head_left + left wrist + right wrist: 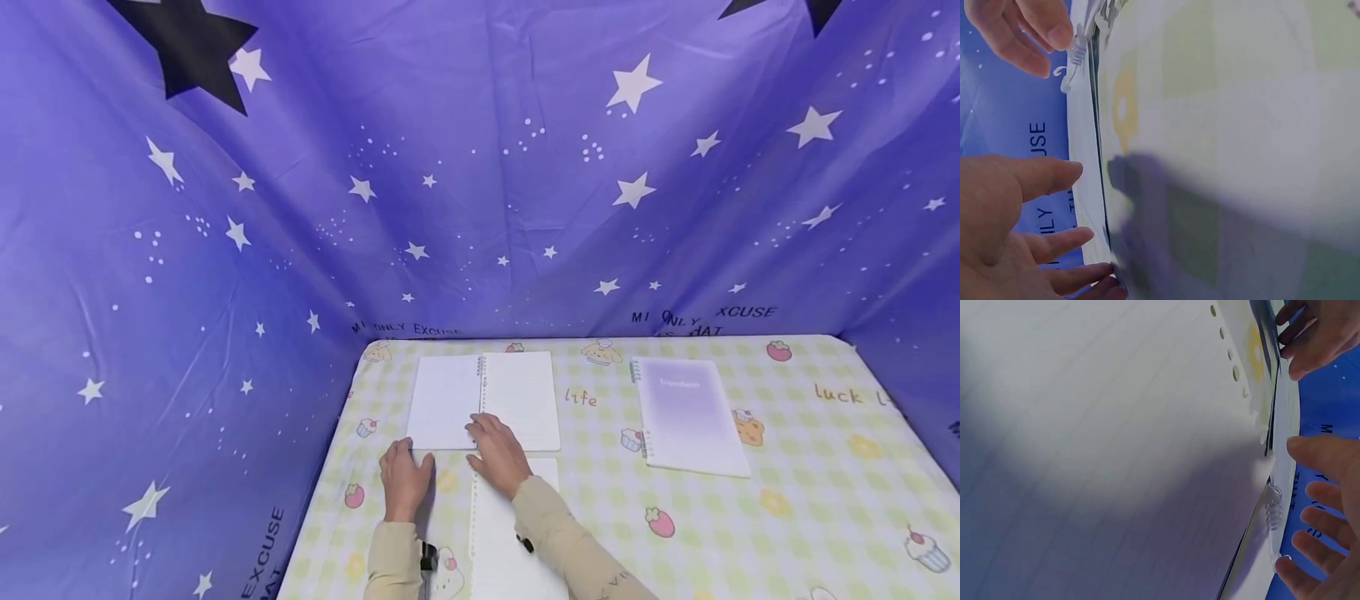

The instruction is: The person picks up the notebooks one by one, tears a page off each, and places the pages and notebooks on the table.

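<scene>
A ring-bound notebook (519, 400) lies open, its two white pages flat on either side of the binder rings (1274, 509). My left hand (405, 481) is at the notebook's lower left corner, fingers loosely extended and fingertips at the page edge. Over the lower end of the spine is my right hand (500, 456), its fingers spread and slightly bent near the rings. Whether the right fingertips press on the rings is hard to tell. Below the notebook, partly under my right forearm, lies a white lined sheet or stack (510, 554) with punched holes along its left side.
A second ring-bound notebook (686, 421) with a pale purple cover lies closed to the right. The checked tablecloth (585, 525) bears printed cupcakes, strawberries and words. A purple star-patterned curtain (480, 208) hangs behind the table and at both sides.
</scene>
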